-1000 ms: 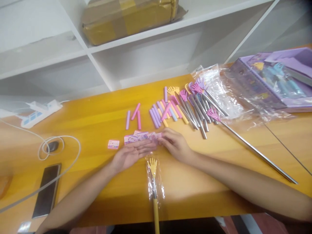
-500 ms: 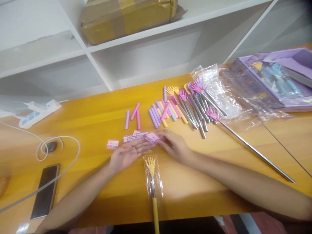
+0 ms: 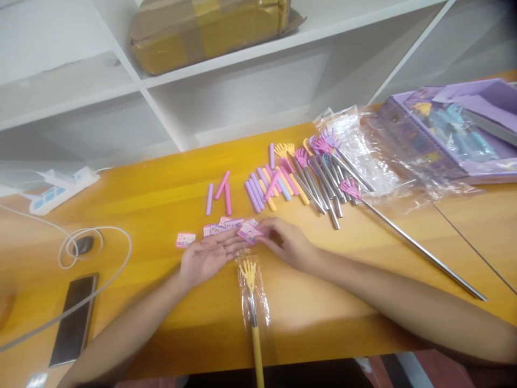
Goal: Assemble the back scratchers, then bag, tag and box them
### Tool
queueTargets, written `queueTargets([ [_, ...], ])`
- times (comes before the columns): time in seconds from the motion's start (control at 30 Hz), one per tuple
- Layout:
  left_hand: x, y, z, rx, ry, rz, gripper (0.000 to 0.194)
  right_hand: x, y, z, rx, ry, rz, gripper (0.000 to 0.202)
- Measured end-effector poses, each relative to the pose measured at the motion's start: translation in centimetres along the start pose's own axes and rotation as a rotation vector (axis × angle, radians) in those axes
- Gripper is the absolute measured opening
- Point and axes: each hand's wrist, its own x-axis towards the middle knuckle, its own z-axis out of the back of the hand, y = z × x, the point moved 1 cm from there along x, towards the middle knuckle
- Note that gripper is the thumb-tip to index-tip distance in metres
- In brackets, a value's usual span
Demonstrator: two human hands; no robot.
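Between the thumb and fingers of my right hand [image 3: 287, 243] is a small pink printed card [image 3: 249, 232]. My left hand [image 3: 208, 258] lies palm up with its fingers stretched out, their tips at the card's left edge. Several more printed cards [image 3: 221, 226] are spread on the table just beyond my left fingers, and a single card [image 3: 186, 240] sits apart to the left. Below my hands, a yellow back scratcher [image 3: 249, 277] lies in a clear plastic sleeve, its yellow handle pointing toward me.
Pastel tubes [image 3: 266, 186] and metal-rod back scratchers [image 3: 323, 172] lie beyond my hands; one extended back scratcher [image 3: 420, 245] stretches across the right. A purple box [image 3: 428, 145] and clear plastic bags [image 3: 375, 161] are at the back right. A phone [image 3: 75, 318], cable [image 3: 131, 248] and power strip [image 3: 64, 189] are left.
The card in my right hand has shifted slightly left and down toward my left fingers. Otherwise the view has only moved a little.
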Motion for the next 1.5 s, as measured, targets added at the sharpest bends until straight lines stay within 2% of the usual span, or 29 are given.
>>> queueTargets([
  [0.13,-0.1,0.2,0.3,-0.011,0.012,-0.012,0.067,0.1,-0.1,-0.1,-0.013,0.064,0.047,0.019],
  [0.37,0.1,0.0,-0.3,-0.013,0.042,0.015,0.067,0.3,0.1,0.1,-0.065,0.117,0.157,0.032],
  [0.57,0.0,0.1,-0.1,-0.022,0.035,0.033,0.067,0.5,0.6,0.2,-0.104,0.185,0.226,0.033],
  [0.8,-0.1,0.0,-0.4,-0.021,0.016,0.026,0.074,0.4,1.0,0.2,-0.142,0.211,0.146,0.033],
  [0.93,0.0,-0.1,-0.6,0.011,-0.004,0.015,0.070,0.4,0.9,0.3,-0.095,0.243,0.109,0.030],
  [1.2,-0.1,-0.1,-0.7,0.051,-0.014,0.036,0.071,0.6,1.3,0.7,-0.061,0.307,0.168,0.043],
  [1.33,-0.3,0.2,-0.7,0.057,-0.016,0.003,0.067,0.8,1.5,1.0,-0.045,0.346,0.163,0.046],
  [1.43,-0.4,0.3,-0.8,0.073,-0.004,-0.022,0.067,0.7,1.5,1.0,-0.075,0.360,0.183,0.044],
  [1.5,-0.3,0.3,-0.8,0.089,0.020,-0.021,0.066,0.3,1.6,0.8,-0.032,0.310,0.164,0.037],
])
